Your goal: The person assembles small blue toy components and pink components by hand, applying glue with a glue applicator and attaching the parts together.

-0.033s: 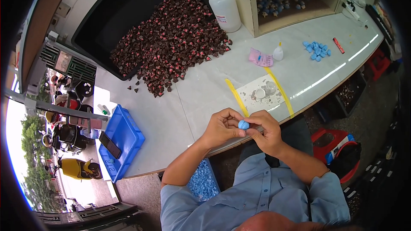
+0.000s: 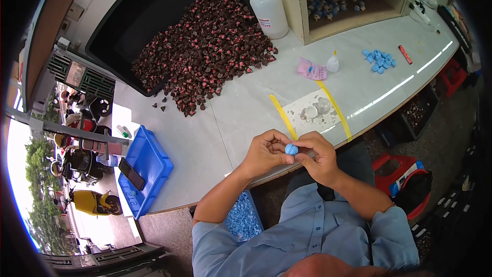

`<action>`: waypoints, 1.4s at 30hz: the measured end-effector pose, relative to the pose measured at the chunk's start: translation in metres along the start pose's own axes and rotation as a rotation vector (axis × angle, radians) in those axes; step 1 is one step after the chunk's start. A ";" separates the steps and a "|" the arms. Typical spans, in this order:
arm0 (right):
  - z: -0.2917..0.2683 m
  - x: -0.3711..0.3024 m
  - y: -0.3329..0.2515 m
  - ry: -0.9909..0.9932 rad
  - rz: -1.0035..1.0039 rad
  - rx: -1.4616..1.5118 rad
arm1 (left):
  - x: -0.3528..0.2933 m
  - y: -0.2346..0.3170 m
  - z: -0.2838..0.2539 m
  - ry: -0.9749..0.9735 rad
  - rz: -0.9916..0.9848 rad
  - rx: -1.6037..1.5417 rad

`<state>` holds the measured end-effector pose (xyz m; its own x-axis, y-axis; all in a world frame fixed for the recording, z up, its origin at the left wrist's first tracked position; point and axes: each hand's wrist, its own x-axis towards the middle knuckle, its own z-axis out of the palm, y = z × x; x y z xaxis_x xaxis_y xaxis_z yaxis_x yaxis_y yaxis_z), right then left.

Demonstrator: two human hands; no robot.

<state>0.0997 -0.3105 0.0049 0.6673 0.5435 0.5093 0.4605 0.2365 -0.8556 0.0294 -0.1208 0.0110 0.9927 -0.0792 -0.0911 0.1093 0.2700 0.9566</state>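
Observation:
At the table's front edge, a small round blue plastic piece (image 2: 291,149) with a seam line is pinched between my two hands. My left hand (image 2: 266,154) grips it from the left with thumb and curled fingers. On its other side, my right hand (image 2: 319,159) holds it between thumb and fingertips. Just beyond my hands lies a white sheet (image 2: 300,110) with grey stains, edged by yellow tape strips (image 2: 342,113). A small round clear dish (image 2: 311,113) stands on it. Farther right, several similar blue pieces (image 2: 380,61) lie in a loose pile.
A heap of dark brown and pink pieces (image 2: 205,51) spills from a black bin (image 2: 115,36). Behind are a white jug (image 2: 270,13), a small squeeze bottle (image 2: 333,63) and a pink packet (image 2: 310,68). A phone (image 2: 131,174) rests in a blue tray (image 2: 164,163); a red marker (image 2: 405,55) lies right.

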 end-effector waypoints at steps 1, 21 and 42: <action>0.001 -0.002 0.004 0.018 0.081 0.100 | 0.000 0.001 0.002 0.014 0.021 0.031; -0.003 -0.003 0.005 -0.008 0.247 0.258 | 0.001 0.005 0.014 0.117 0.602 0.982; -0.006 0.002 -0.005 0.080 0.438 0.604 | -0.002 0.001 0.011 0.112 0.209 0.350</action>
<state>0.1022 -0.3151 0.0111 0.7668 0.6346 0.0960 -0.2428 0.4253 -0.8719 0.0272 -0.1314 0.0151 0.9932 0.0526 0.1037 -0.0997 -0.0743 0.9922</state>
